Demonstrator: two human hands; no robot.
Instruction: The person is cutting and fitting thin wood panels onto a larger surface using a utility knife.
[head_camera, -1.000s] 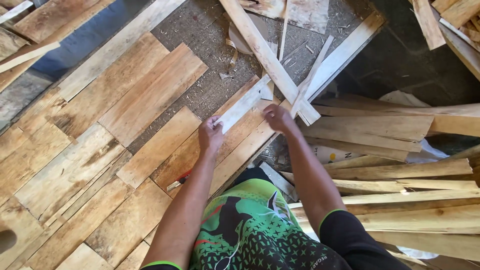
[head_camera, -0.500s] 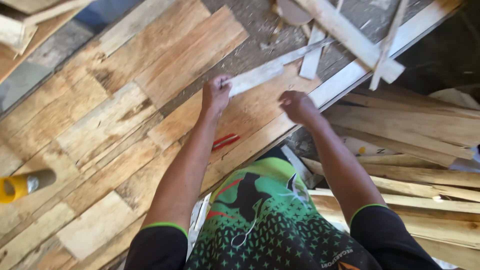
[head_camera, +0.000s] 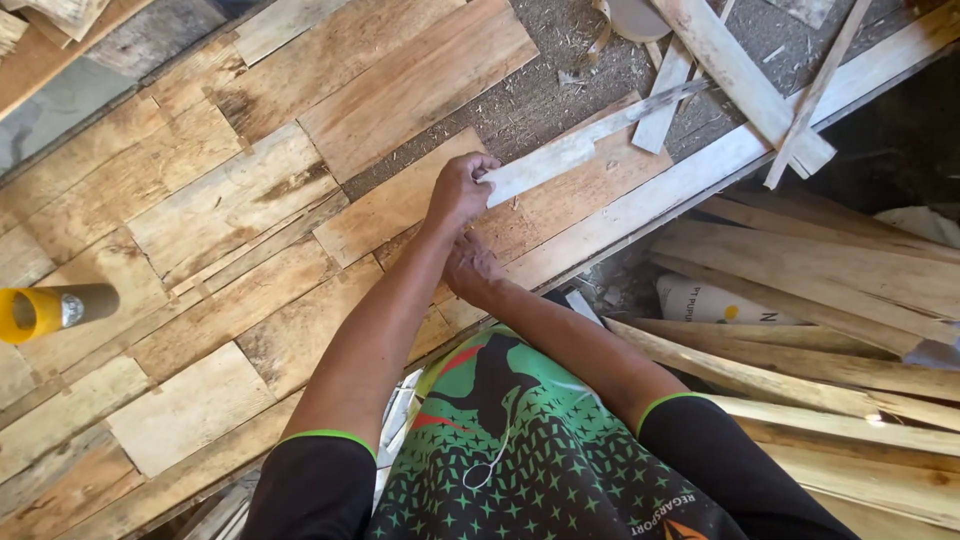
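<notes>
Above a patchwork surface of rough wooden boards (head_camera: 230, 200), the left hand (head_camera: 458, 190) was closed around the near end of a thin pale wood strip (head_camera: 580, 145), fingers wrapped over it and thumb underneath as far as could be seen. The strip ran up and to the right from that grip, its far end reaching toward loose offcuts (head_camera: 735, 70) lying on a sawdust-covered patch (head_camera: 560, 90). The right hand (head_camera: 470, 268) sat just below the left, tucked partly under the left forearm; it appeared loosely curled and resting on a board, but whether it gripped anything could not be told. To the right, well apart from both hands, a heap of long split planks (head_camera: 820, 300) lay stacked, with a white sack (head_camera: 710, 300) showing between them. At the far left edge a yellow-capped tool handle (head_camera: 50, 310) poked into view.

Handling a strip this thin and long well would probably call for a firm hold close to its end, keeping it level so the far end does not snag the offcuts, and steadying its middle with the free hand, since a sliver like this looked likely to flex or splinter.
</notes>
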